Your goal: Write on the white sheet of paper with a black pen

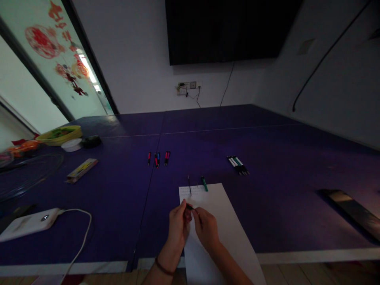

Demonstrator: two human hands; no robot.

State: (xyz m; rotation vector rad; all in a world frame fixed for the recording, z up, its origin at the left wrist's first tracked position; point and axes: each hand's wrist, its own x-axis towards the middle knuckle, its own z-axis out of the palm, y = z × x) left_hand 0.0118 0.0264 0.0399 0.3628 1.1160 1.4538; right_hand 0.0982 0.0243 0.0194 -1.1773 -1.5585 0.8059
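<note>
Over a white sheet of paper my two hands meet near the table's front edge. The fingers of my left hand are closed on a small dark pen part. My right hand pinches the other end of this part. Just beyond them, a thin dark refill lies across the paper's top edge, beside a green pen barrel. A tiny piece between the two is too small to name. Faint handwriting shows at the top of the sheet.
Pink and blue pens lie mid-table; several white and green pens lie right of them. A phone is at far right. On the left are a power bank with a cable, a small box and a yellow basket.
</note>
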